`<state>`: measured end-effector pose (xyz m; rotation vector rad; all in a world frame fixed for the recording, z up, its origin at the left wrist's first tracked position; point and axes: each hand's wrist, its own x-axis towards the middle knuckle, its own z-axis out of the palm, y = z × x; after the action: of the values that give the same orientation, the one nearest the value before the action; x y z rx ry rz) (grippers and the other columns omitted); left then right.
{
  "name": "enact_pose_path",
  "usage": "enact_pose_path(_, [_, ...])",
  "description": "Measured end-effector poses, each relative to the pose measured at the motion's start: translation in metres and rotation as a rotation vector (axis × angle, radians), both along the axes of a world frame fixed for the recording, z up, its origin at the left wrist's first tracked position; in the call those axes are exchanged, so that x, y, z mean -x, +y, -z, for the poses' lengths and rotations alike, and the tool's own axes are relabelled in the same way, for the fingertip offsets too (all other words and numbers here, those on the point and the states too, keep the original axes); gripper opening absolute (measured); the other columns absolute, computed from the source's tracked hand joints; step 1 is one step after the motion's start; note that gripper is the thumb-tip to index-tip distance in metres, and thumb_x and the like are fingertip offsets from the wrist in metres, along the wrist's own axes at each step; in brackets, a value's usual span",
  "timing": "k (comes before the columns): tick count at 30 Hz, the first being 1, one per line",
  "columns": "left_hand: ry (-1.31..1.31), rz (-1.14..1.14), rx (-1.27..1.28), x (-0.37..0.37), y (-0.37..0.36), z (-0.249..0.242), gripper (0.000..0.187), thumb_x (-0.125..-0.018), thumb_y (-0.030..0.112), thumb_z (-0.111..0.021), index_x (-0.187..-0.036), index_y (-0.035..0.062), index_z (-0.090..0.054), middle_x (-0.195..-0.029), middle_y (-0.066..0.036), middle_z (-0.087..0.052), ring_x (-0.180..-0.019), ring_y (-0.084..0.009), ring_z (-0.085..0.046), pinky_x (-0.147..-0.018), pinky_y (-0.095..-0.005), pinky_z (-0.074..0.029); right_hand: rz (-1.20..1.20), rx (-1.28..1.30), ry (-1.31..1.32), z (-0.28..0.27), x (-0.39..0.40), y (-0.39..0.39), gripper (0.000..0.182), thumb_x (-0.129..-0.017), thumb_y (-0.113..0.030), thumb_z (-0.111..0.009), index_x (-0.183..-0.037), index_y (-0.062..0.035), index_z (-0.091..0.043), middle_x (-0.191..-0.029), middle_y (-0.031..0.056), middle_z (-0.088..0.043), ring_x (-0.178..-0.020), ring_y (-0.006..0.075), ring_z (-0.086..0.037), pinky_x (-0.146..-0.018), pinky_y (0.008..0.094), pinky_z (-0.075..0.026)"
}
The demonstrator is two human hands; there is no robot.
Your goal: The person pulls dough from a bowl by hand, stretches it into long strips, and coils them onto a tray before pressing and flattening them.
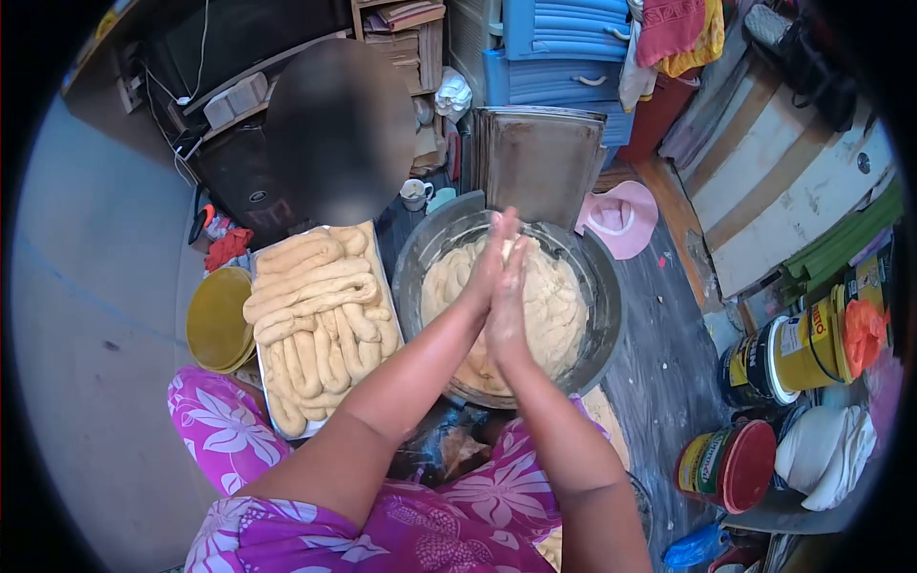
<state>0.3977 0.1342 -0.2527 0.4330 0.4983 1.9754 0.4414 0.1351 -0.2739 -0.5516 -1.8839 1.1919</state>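
Observation:
Over a wide dark basin (604,315), my left hand (489,265) and my right hand (508,301) are pressed palm to palm. Their fingers are stretched out flat and point away from me. Whether a bit of dough lies between the palms is hidden. A large mass of pale dough (552,307) fills much of the basin below the hands. Left of the basin, long ropes of dough (320,291) are piled on a light rectangular tray (384,277), some lengthwise and some crosswise.
A yellow round lid or bucket (218,320) stands beside the tray. Behind the basin lean stacked metal trays (544,158) near blue drawers (564,76). A pink hat (621,220) lies right of them. Buckets (750,468) line the right side. A blurred patch hides something beyond the tray.

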Motion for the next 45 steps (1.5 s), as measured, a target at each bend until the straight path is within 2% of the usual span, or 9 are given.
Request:
enact_pose_path(5, [0.675,0.281,0.445,0.004,-0.012,0.003,0.054,-0.092,0.049,-0.042,-0.119,0.0030,-0.050,-0.105,-0.008,-0.056,-0.095,-0.0140,-0.053,-0.082,-0.0304,-0.044,0.194,-0.028,-0.406,-0.022,-0.029,0.065,0.077,-0.091,-0.060,-0.021,-0.145,-0.0078,-0.004,-0.151,0.0155,0.000,-0.139,0.0290,-0.001,-0.111,0.0406,-0.004])
enact_pose_path(9, [0.756,-0.141,0.094,0.003,0.019,-0.049,0.041,-0.091,0.045,-0.049,-0.087,0.0047,-0.058,-0.064,0.000,-0.051,-0.048,-0.0063,-0.044,-0.041,-0.0210,-0.035,0.005,0.474,0.409,-0.029,-0.013,0.038,0.074,-0.087,-0.054,-0.045,-0.141,-0.0112,-0.020,-0.142,0.0174,-0.024,-0.132,0.0299,-0.024,-0.100,0.0379,-0.031])
enact_pose_path(17, [0.408,-0.544,-0.233,0.105,-0.009,-0.246,0.037,-0.088,0.046,-0.054,-0.087,0.0085,-0.054,-0.059,0.003,-0.043,-0.043,-0.0052,-0.039,-0.037,-0.0157,-0.032,-0.439,0.095,-0.486,0.156,-0.003,0.011,0.033,-0.078,-0.027,-0.067,-0.101,-0.0047,-0.060,-0.076,0.0096,-0.061,-0.068,0.0169,-0.058,-0.062,0.0329,-0.048])
enact_pose_path(23, [0.956,0.081,0.491,0.150,-0.082,-0.149,0.031,-0.086,0.034,-0.055,-0.084,0.0039,-0.062,-0.072,-0.004,-0.060,-0.056,-0.0064,-0.053,-0.043,-0.0199,-0.040,-0.563,0.682,-0.519,0.112,0.029,0.033,0.024,-0.079,-0.026,-0.066,-0.088,-0.0051,-0.059,-0.066,0.0040,-0.056,-0.054,0.0118,-0.053,-0.049,0.0253,-0.042])
enact_pose_path(27, [1.651,0.786,0.670,0.137,-0.112,-0.043,0.058,-0.081,0.052,-0.059,-0.103,-0.0010,-0.062,-0.103,-0.013,-0.062,-0.096,-0.0210,-0.057,-0.088,-0.0342,-0.043,-0.736,0.664,-0.286,0.003,0.026,0.022,0.033,-0.080,-0.030,-0.065,-0.098,-0.0031,-0.058,-0.067,0.0003,-0.053,-0.050,0.0078,-0.047,-0.045,0.0224,-0.039])
enact_pose_path(32, [0.842,0.332,0.284,0.126,-0.125,-0.005,0.096,-0.076,0.055,-0.063,-0.142,0.0035,-0.017,-0.130,-0.016,-0.045,-0.125,-0.0221,-0.037,-0.106,-0.0342,-0.026,-0.763,0.380,-0.388,-0.063,0.007,0.002,0.040,-0.080,-0.033,-0.067,-0.102,-0.0022,-0.055,-0.076,0.0018,-0.055,-0.064,0.0090,-0.053,-0.050,0.0226,-0.044])
enact_pose_path(35, [0.365,-0.011,0.002,0.131,-0.124,-0.067,0.058,-0.088,0.032,-0.057,-0.133,0.0085,-0.030,-0.103,-0.015,-0.060,-0.055,-0.0071,-0.051,-0.043,-0.0178,-0.039,-0.577,0.174,-0.435,-0.014,0.008,0.005,0.039,-0.079,-0.031,-0.067,-0.103,-0.0019,-0.055,-0.077,0.0055,-0.059,-0.069,0.0148,-0.057,-0.059,0.0294,-0.048])
enact_pose_path(40, [0.285,-0.360,-0.236,0.150,-0.198,-0.139,0.050,-0.092,0.034,-0.051,-0.132,0.0073,-0.036,-0.089,-0.014,-0.059,-0.052,-0.0107,-0.050,-0.044,-0.0196,-0.040,-0.341,-0.350,-0.921,0.117,-0.001,0.008,0.038,-0.074,-0.025,-0.068,-0.102,-0.0020,-0.057,-0.089,0.0218,-0.063,-0.084,0.0372,-0.060,-0.074,0.0412,-0.047])
enact_pose_path(45, [0.440,-0.629,-0.084,0.163,-0.310,-0.116,0.060,-0.091,0.035,-0.051,-0.137,0.0045,-0.030,-0.091,-0.013,-0.058,-0.050,-0.0080,-0.046,-0.044,-0.0197,-0.037,-0.461,-0.213,-0.804,0.144,0.018,-0.012,0.037,-0.073,-0.023,-0.071,-0.099,-0.0015,-0.058,-0.086,0.0198,-0.064,-0.083,0.0318,-0.062,-0.074,0.0373,-0.047])
